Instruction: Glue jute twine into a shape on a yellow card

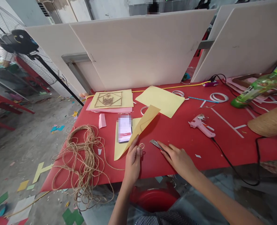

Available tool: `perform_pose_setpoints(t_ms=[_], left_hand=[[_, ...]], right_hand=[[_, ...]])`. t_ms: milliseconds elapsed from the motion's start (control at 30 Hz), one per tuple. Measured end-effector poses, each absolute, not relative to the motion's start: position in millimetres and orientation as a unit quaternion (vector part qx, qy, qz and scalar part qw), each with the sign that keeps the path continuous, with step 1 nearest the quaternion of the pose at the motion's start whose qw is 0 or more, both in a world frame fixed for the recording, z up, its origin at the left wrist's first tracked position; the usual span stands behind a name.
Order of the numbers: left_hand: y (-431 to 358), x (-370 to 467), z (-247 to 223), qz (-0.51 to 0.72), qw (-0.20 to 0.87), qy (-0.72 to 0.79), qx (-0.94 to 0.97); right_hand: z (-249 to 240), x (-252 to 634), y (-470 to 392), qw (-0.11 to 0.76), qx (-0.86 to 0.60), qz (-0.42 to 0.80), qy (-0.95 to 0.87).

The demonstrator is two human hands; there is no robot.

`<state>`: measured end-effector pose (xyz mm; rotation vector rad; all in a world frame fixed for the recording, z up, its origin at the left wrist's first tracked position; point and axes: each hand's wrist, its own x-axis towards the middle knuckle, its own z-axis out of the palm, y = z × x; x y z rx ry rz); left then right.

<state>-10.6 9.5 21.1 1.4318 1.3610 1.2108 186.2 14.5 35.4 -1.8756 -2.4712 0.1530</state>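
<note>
My left hand (133, 161) is closed with its fingers at the edge of a tilted yellow paper sheet (147, 120) that has a dark curved line on it. A small loop of twine (141, 146) sticks out by the thumb of that hand. My right hand (179, 157) grips a utility knife (160, 145), its blade pointing left toward the loop, apart from it. Left of my hands lies a loose tangle of twine (82, 156), one strand running toward my left hand. A phone (125, 129) rests on another yellow sheet (117, 148) behind the lifted paper.
Toward the right are a pink glue gun (201, 125) with its cord, a large twine spool (269, 120) and a green bottle (257, 87). A yellow sheet with a twine design (108, 99) lies at back left. White boards (138, 50) stand behind the red table (185, 128).
</note>
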Motion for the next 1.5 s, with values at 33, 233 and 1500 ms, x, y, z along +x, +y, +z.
perform_pose_setpoints(t_ms=[33, 233, 1500], left_hand=[[9.7, -10.5, 21.3, 0.477, 0.403, 0.54, 0.564], [9.3, -9.3, 23.2, 0.47, 0.402, 0.544, 0.568], [8.4, -11.5, 15.3, 0.479, 0.403, 0.543, 0.559]], right_hand=[[35.7, 186.7, 14.6, 0.011, -0.602, 0.049, -0.797], [40.1, 184.0, 16.8, -0.01, -0.603, 0.052, -0.796], [28.4, 267.3, 5.8, 0.113, -0.644, 0.048, -0.755]])
